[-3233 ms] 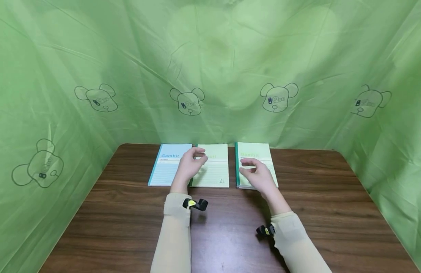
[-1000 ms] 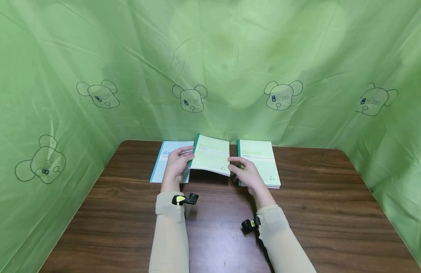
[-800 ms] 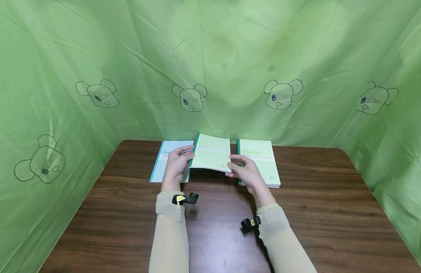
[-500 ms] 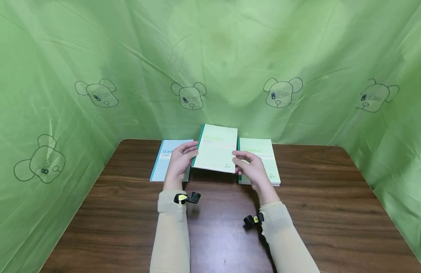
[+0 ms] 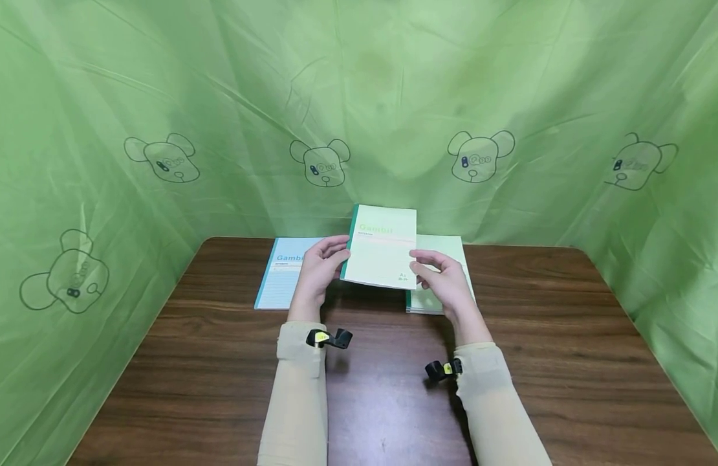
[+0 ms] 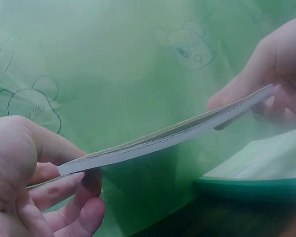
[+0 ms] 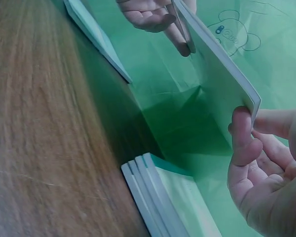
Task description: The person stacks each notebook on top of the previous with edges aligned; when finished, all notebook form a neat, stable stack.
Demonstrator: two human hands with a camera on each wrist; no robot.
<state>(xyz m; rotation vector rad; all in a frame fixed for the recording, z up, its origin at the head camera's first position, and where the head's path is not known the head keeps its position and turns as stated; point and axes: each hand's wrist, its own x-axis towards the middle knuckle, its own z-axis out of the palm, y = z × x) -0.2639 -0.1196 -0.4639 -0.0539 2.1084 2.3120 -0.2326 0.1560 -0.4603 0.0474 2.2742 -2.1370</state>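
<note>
A light green notebook point(image 5: 381, 249) with a dark green spine hangs in the air above the table's far edge. My left hand point(image 5: 319, 268) pinches its spine side, thumb on top. On the opposite edge, my right hand point(image 5: 449, 281) pinches it near the lower corner. In the left wrist view the held notebook point(image 6: 172, 136) bends slightly between both hands. Below and to the right lies a stack of green notebooks point(image 5: 425, 301), partly covered by the held one. A blue notebook point(image 5: 277, 285) lies flat at the left, partly behind my left hand.
The brown wooden table point(image 5: 190, 375) ends at a green curtain point(image 5: 382, 129) printed with bear heads, which also encloses both sides. In the right wrist view the stack point(image 7: 158, 197) shows several layered notebooks, and the blue notebook point(image 7: 98, 39) lies farther off.
Both hands took hold of the middle green notebook and lifted it off the table. It has since risen and moved right, now overlapping the right stack in the head view.
</note>
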